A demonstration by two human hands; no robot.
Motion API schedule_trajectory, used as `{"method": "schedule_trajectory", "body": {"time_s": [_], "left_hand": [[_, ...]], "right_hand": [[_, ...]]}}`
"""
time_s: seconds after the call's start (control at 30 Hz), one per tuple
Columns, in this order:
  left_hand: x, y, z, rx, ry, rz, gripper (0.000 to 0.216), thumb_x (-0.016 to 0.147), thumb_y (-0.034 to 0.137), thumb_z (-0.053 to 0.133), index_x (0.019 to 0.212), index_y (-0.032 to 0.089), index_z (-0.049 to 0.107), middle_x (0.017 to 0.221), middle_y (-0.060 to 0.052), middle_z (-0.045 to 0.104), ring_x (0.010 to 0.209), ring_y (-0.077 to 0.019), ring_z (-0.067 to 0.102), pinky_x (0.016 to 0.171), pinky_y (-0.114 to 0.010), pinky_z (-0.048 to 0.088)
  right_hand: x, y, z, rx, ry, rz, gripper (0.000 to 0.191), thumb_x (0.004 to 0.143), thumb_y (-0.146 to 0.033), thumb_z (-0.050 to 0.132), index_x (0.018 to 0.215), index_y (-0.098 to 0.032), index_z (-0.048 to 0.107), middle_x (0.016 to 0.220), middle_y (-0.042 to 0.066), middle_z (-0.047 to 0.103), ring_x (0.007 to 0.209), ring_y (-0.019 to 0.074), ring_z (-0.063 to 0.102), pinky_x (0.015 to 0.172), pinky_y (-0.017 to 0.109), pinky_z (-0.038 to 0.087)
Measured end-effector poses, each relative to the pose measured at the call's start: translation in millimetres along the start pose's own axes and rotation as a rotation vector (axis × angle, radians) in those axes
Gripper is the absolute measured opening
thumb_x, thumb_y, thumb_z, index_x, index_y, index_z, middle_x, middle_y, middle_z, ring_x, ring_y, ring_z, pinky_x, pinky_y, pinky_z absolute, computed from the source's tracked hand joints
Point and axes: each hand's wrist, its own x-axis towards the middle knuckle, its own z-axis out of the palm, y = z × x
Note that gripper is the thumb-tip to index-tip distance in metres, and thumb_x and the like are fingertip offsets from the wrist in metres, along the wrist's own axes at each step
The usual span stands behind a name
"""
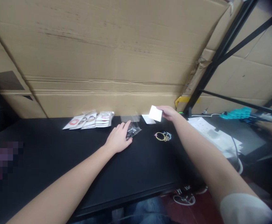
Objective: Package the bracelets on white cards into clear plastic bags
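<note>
My right hand (169, 112) pinches a white card (156, 114) by its right edge, above the back of the black table. Beneath that card lies a second white card or stack of cards (149, 120). My left hand (118, 137) is palm-down, its thumb and fingers closed around a small clear plastic bag (134, 130) on the tabletop; dark content shows in it. Flat clear film or bags (129, 118) lie just behind. Yellow and pale blue hair ties (163, 136) rest on the table below my right hand.
Packed cards with ring-shaped items (86, 120) lie in overlapping rows at the back left. Cardboard (108, 56) walls the table's far side. On the right stand a black metal frame (208, 74), white papers (214, 135) and a turquoise object (236, 113). Another person's hand (269, 128) shows far right.
</note>
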Motion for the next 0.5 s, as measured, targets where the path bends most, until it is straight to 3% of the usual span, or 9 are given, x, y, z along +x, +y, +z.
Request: {"method": "schedule_trajectory", "body": {"time_s": [0.13, 0.23, 0.37, 0.43, 0.5], "left_hand": [[-0.8, -1.2, -0.4, 0.006, -0.005, 0.008, 0.07, 0.079, 0.036, 0.055, 0.142, 0.021, 0.025, 0.116, -0.011, 0.053, 0.102, -0.0275, 0.052, 0.087, -0.041, 0.043], [-1.0, -2.7, -1.4, 0.017, -0.012, 0.002, 0.071, 0.079, 0.035, 0.055, 0.142, 0.021, 0.025, 0.115, -0.01, 0.052, 0.102, -0.0272, 0.052, 0.086, -0.04, 0.043], [-0.8, -3.6, -2.2, 0.024, -0.019, -0.016, 0.07, 0.079, 0.036, 0.054, 0.142, 0.022, 0.025, 0.115, -0.009, 0.052, 0.102, -0.0269, 0.051, 0.086, -0.04, 0.043], [-0.6, -3.4, -1.8, 0.02, -0.021, -0.017, 0.07, 0.079, 0.036, 0.054, 0.142, 0.022, 0.025, 0.115, -0.009, 0.052, 0.103, -0.0272, 0.051, 0.087, -0.041, 0.043], [-0.5, -2.6, -1.1, 0.019, -0.024, -0.013, 0.07, 0.079, 0.036, 0.054, 0.142, 0.022, 0.025, 0.116, -0.009, 0.052, 0.103, -0.0274, 0.051, 0.087, -0.041, 0.043]], "right_hand": [[27.6, 0.2, 8.9, -0.22, -0.018, 0.092, 0.015, 0.068, -0.021, 0.073, 0.077, -0.011, 0.067, 0.083, 0.015, 0.07, 0.07, 0.0216, 0.065, 0.062, 0.035, 0.052], [37.4, 2.9, 22.5, -0.357, 0.024, 0.102, 0.027, 0.065, -0.03, 0.075, 0.082, -0.01, 0.068, 0.092, 0.018, 0.069, 0.084, 0.0282, 0.065, 0.071, 0.039, 0.051], [31.0, 8.6, 35.1, -0.722, 0.189, 0.063, 0.074, 0.061, -0.053, 0.074, 0.115, -0.006, 0.057, 0.118, 0.025, 0.058, 0.111, 0.0378, 0.054, 0.088, 0.046, 0.044], [19.3, 13.8, 40.7, -1.01, 0.159, 0.065, 0.096, 0.056, -0.065, 0.071, 0.128, -0.006, 0.046, 0.125, 0.026, 0.053, 0.114, 0.0395, 0.052, 0.091, 0.047, 0.041], [5.0, 19.4, 47.6, -1.194, 0.048, 0.081, 0.104, 0.053, -0.07, 0.069, 0.132, -0.008, 0.041, 0.124, 0.026, 0.054, 0.112, 0.0404, 0.053, 0.089, 0.047, 0.042]]}}
